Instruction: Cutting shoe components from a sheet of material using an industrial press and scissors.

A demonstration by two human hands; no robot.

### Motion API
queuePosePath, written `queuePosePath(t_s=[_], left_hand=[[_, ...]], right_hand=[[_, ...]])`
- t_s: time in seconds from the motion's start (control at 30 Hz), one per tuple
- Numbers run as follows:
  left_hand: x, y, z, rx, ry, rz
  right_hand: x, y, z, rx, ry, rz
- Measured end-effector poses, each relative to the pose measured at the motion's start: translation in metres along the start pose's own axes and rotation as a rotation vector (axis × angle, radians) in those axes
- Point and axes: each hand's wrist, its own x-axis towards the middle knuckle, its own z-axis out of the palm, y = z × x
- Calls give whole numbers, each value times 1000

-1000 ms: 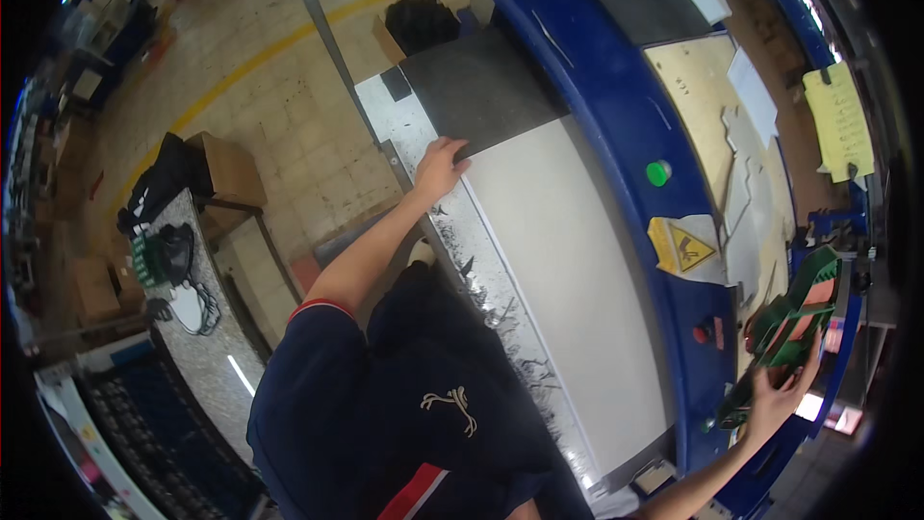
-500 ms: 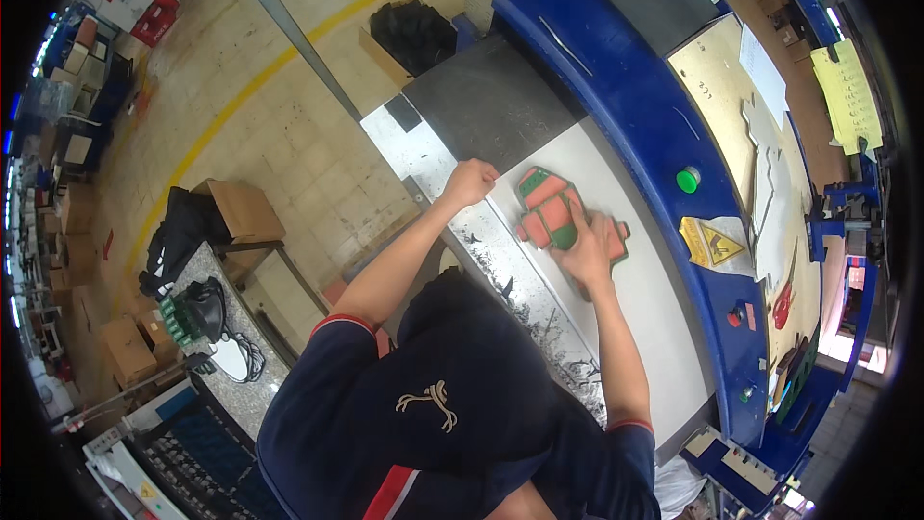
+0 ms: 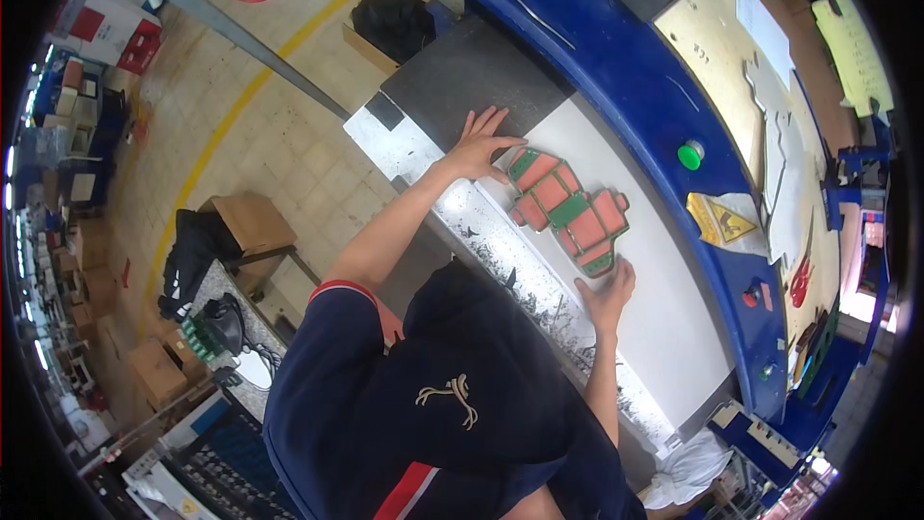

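Note:
A cutting die [image 3: 573,210] with pink pads and green parts lies flat on the white sheet [image 3: 664,299], set at a slant. My left hand [image 3: 476,147] is open at its far left end, fingers spread, with the thumb and a fingertip close to its edge. At the near end, my right hand [image 3: 608,297] has thumb and fingers apart on either side of the die's tip. Whether either hand touches the die I cannot tell for certain.
A dark panel [image 3: 472,67] adjoins the white sheet. Along the right runs a blue machine beam [image 3: 616,96] with a green button [image 3: 690,155], a red button [image 3: 751,298] and a yellow warning sign [image 3: 724,221]. A scuffed metal strip [image 3: 500,260] borders the near side.
My right hand has let go of the die's middle and drawn back to its near end. My left hand has opened and reached toward the far end. The die's whole top now shows.

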Motion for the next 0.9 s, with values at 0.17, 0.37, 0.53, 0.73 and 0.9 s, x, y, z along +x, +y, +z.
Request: queuePosePath(t_s=[0.17, 0.37, 0.53, 0.73, 0.9], left_hand=[[3, -11, 9, -50, 16, 25], [-8, -7, 13, -73, 57, 5], [-10, -2, 12, -86, 86, -6], [-16, -1, 17, -87, 131, -13], [-16, 1, 18, -92, 138, 1]], right_hand=[[12, 6, 6, -79, 10, -74], [15, -3, 5, -118, -41, -30], [20, -1, 8, -107, -15, -5], [21, -1, 10, -111, -17, 12], [22, -2, 8, -122, -20, 24]])
